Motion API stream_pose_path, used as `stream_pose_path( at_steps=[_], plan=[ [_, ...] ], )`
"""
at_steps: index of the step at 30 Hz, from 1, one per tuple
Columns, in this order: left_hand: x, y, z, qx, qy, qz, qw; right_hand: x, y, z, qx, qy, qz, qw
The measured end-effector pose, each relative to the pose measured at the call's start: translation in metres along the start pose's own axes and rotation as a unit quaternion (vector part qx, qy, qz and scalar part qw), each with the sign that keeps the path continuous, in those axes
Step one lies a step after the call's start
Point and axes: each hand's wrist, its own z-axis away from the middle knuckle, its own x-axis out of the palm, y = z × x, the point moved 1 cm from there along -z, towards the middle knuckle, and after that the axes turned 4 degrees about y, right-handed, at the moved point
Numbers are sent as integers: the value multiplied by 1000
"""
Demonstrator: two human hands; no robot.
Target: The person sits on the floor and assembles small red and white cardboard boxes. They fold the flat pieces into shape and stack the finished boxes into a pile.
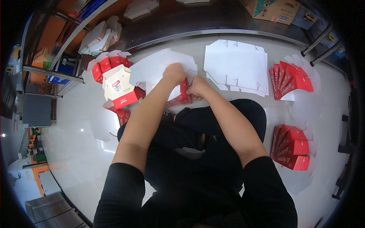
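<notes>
Our left hand (175, 74) and right hand (197, 87) pinch a box (178, 100) mid-frame, red boxes (301, 83) formed at right, sheets (235, 62) seemingly unfolded upper centre

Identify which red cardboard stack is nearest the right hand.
The red stack between the left hand and the right hand; the other red stacks lie farther out, to the left and right.

Brown carton (280, 12) on dark shelf (197, 19), upper right; metal rack (53, 74) left; pale floor (72, 152).

Glare on floor (76, 163), bent edges, black corners
</notes>
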Motion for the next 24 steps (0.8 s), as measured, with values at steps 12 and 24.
stream_pose_path(
  at_steps=[12, 24],
  plan=[
    [6, 6, 11, 24, 95, -60, 993, 19, 3, -4, -78, 59, 192, 976],
    [34, 13, 5, 12, 148, -32, 988, 12, -6, 7, -69, 38, 118, 990]
  ],
)
